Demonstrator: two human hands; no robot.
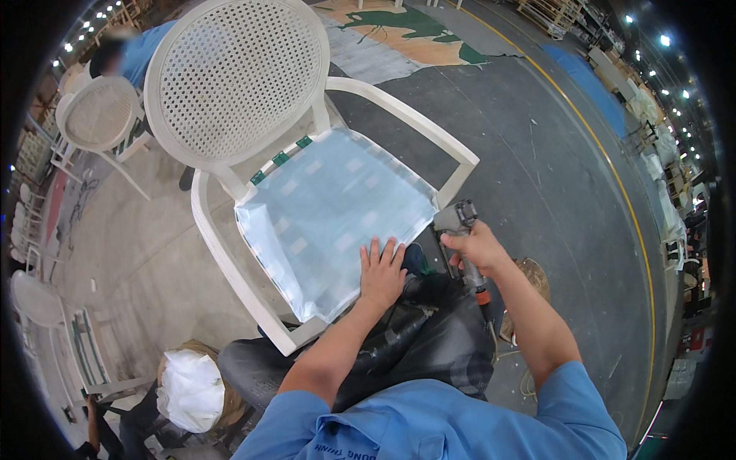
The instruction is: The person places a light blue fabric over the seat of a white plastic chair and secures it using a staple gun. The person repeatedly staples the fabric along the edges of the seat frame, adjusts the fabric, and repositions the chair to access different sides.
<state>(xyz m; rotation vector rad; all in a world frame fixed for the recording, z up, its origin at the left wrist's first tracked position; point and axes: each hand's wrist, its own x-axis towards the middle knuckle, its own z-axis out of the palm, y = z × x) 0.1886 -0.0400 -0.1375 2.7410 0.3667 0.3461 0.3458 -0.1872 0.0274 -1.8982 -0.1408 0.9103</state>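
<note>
A white armchair [253, 34] with a round woven back stands before me. Its seat [330, 203] is covered in light blue material under a clear plastic-like sheet, with pale square patches showing through. Green straps [280, 158] show along the seat's rear edge. My left hand [382, 270] lies flat on the seat near its front edge, fingers spread. Just off the seat's front right corner, my right hand [479, 249] is closed around a grey and black pneumatic staple gun [466, 213]. A red-orange fitting [482, 297] joins its lower end to a hose.
Another white chair [100, 115] stands at the far left beside a person in blue [146, 54]. A sack with white lining [192, 389] sits at lower left, near another person's arm [93, 425]. A yellow line [594, 138] crosses the floor at right.
</note>
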